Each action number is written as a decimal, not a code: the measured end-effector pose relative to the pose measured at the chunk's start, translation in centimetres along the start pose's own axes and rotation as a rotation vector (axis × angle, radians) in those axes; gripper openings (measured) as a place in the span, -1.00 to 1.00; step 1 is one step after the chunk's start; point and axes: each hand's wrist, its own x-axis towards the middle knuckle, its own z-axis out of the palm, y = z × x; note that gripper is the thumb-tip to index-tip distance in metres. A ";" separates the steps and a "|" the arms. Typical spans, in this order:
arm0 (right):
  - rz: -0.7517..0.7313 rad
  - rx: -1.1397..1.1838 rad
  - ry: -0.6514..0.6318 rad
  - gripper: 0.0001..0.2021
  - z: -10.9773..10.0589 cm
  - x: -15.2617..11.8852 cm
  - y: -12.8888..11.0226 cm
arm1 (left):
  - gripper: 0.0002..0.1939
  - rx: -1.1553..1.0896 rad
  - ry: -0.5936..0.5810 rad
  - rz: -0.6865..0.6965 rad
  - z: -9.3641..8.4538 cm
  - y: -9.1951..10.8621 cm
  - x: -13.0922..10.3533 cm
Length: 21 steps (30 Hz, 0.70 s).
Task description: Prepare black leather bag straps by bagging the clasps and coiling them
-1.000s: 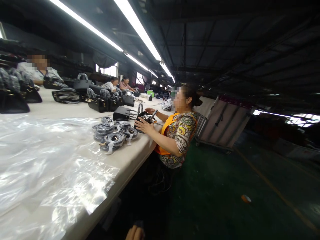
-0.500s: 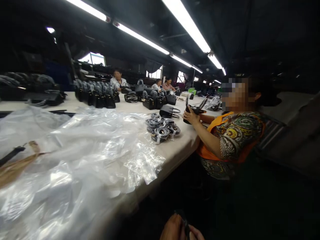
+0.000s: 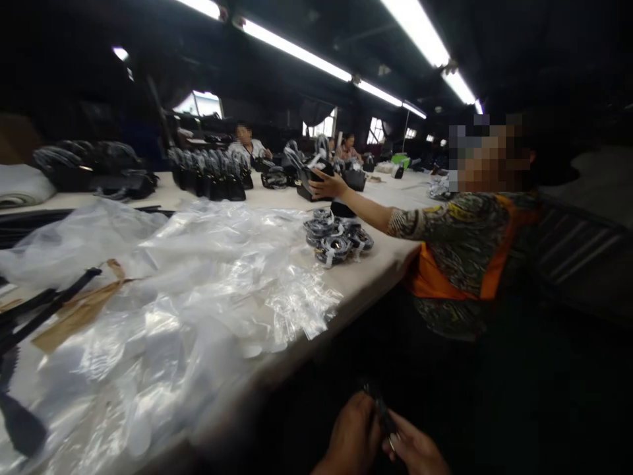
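Note:
Low in the view, right of the table edge, my left hand (image 3: 352, 432) and my right hand (image 3: 415, 443) are close together. Both are closed on a thin dark strap-like piece (image 3: 382, 409), which runs between them and pokes out above the fingers. A small shiny spot shows on it by my right fingers. The lower part of the piece is hidden by the hands and the dark background. Neither hand touches the table (image 3: 380, 274).
Clear plastic bags (image 3: 198, 297) cover the near table, with black straps (image 3: 49, 310) at left. Wrapped coils (image 3: 336, 241) lie near the edge. Black handbags (image 3: 212, 178) stand behind. A person in an orange vest (image 3: 435, 277) sits at right, holding a handbag (image 3: 309, 181).
The camera view has shifted, and my hands show higher and more fully. The person at right has stretched an arm over the table, moving a handbag toward the other bags.

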 end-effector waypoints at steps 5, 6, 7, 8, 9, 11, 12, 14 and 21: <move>-0.138 -0.270 0.122 -0.34 0.7 -0.6 -1.1 | -0.85 -0.085 -0.063 0.077 -0.2 -0.4 -0.3; -0.124 -0.297 0.161 -0.38 0.7 -0.4 -0.6 | -0.86 -0.103 -0.076 0.072 0.2 -0.9 -0.2; -0.118 -0.327 0.199 -0.43 0.7 -0.3 0.0 | -0.86 -0.110 -0.082 0.070 0.5 -1.3 -0.2; -0.116 -0.349 0.233 -0.47 0.7 -0.3 0.5 | -0.86 -0.108 -0.086 0.074 0.7 -1.6 -0.3; -0.124 -0.368 0.261 -0.50 0.9 -0.4 0.8 | -0.87 -0.096 -0.091 0.085 0.7 -1.7 -0.4; -0.149 -0.374 0.297 -0.49 1.3 -0.6 1.1 | -0.87 -0.053 -0.104 0.119 0.5 -1.4 -0.5; -0.151 -0.331 0.296 -0.45 1.5 -0.6 1.0 | -0.87 -0.027 -0.110 0.138 0.4 -1.2 -0.6; -0.125 -0.185 0.261 -0.37 1.6 -0.4 0.6 | -0.85 0.019 -0.107 0.160 0.3 -0.8 -0.6; -0.016 0.171 0.117 -0.35 1.0 0.8 0.1 | -0.83 0.014 -0.008 0.078 0.7 -1.1 -0.2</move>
